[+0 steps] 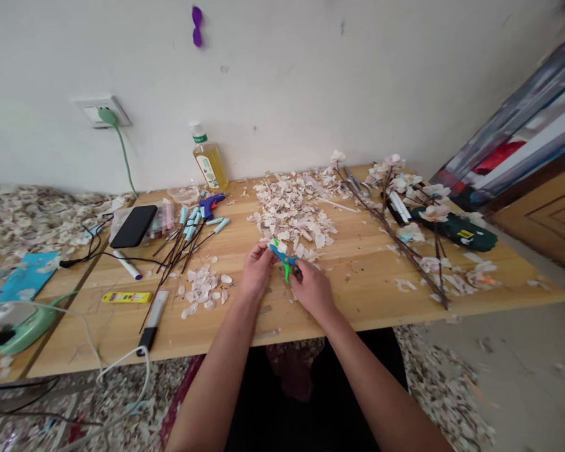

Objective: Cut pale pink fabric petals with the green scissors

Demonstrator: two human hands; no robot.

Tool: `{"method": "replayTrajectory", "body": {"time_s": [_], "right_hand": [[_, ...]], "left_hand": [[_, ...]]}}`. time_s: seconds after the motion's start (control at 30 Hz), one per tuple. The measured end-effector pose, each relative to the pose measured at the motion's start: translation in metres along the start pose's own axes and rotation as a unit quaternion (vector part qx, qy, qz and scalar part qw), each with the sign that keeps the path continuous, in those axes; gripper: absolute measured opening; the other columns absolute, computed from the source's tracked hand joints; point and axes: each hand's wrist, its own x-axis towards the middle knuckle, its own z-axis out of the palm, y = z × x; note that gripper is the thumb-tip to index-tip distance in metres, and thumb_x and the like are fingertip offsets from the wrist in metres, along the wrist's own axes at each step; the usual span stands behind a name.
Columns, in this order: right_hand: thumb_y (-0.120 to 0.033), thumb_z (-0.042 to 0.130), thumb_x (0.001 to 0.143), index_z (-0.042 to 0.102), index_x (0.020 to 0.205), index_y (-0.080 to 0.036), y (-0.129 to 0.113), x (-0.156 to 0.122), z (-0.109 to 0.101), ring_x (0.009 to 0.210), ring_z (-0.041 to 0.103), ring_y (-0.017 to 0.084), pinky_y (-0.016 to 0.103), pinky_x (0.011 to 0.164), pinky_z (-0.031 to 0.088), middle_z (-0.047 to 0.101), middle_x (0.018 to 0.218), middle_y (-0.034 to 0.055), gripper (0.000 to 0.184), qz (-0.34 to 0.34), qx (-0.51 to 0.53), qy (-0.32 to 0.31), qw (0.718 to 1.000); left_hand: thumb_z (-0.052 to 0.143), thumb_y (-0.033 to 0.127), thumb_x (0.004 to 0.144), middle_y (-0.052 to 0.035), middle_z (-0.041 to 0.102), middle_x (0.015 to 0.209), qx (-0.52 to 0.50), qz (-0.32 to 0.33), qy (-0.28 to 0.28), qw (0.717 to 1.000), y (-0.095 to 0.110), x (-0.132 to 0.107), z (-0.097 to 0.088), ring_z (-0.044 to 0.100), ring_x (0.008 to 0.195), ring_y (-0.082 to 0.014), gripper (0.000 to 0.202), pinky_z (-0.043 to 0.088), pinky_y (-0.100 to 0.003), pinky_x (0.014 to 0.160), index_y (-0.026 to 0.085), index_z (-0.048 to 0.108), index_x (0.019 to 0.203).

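Observation:
My right hand (313, 287) is closed around the handles of small blue and green scissors (282, 254) over the middle of the table. The blades point up and left, toward the fingertips of my left hand (258, 267). Those fingers are pinched together at the blade tips; what they hold is too small and covered to make out. Just beyond the scissors spreads a heap of pale, petal-like scraps (294, 207). A smaller pile of rounded whitish pieces (202, 287) lies left of my left forearm.
Leftward on the wooden table are a black phone (134, 226), a glue gun (211, 204), blue-wrapped stems (193, 223), a yellow box (127, 297) and a box cutter (153, 320). A bottle (208, 160) stands by the wall. Blossom branches (400, 242) lie right. Cables trail at left.

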Motion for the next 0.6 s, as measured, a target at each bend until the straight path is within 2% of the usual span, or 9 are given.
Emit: {"method": "replayTrajectory", "body": {"time_s": [0.2,0.3,0.47,0.6], "right_hand": [[-0.026,0.057,0.086,0.064,0.098,-0.021,0.0,0.0,-0.001,0.079,0.06,0.021,0.03,0.067,0.037,0.067,0.086,0.0046,0.015,-0.004,0.008,-0.001,1.0],[-0.025,0.056,0.087,0.064,0.1,-0.021,0.002,0.001,0.0,0.079,0.06,0.022,0.03,0.067,0.037,0.068,0.088,0.0053,0.016,-0.006,0.003,0.001,1.0],[-0.026,0.057,0.087,0.065,0.1,-0.021,0.003,0.001,0.002,0.079,0.06,0.022,0.03,0.067,0.036,0.068,0.087,0.0055,0.017,-0.005,-0.002,0.001,1.0],[-0.027,0.058,0.085,0.065,0.1,-0.021,0.002,0.001,0.002,0.078,0.06,0.021,0.03,0.067,0.036,0.067,0.086,0.0047,0.017,-0.008,0.014,0.005,1.0]], "left_hand": [[0.081,0.038,0.071,0.0007,0.066,0.075,0.1,0.03,-0.026,0.994,-0.008,0.006,-0.013,0.059,0.065,-0.0094,0.027,0.048,-0.022,0.067,0.017,0.07,0.084],[0.081,0.038,0.07,0.0008,0.066,0.074,0.069,0.021,-0.012,0.997,-0.004,0.004,-0.01,0.058,0.064,-0.0091,0.028,0.048,-0.022,0.067,0.017,0.069,0.084],[0.086,0.035,0.064,0.0002,0.066,0.075,-0.034,-0.031,0.001,0.999,0.006,-0.003,0.004,0.059,0.066,-0.0083,0.031,0.048,-0.022,0.069,0.015,0.068,0.08],[0.086,0.034,0.063,0.0006,0.065,0.074,-0.031,-0.027,-0.003,0.999,0.003,-0.002,0.004,0.058,0.064,-0.0081,0.03,0.047,-0.021,0.068,0.015,0.068,0.079]]}}
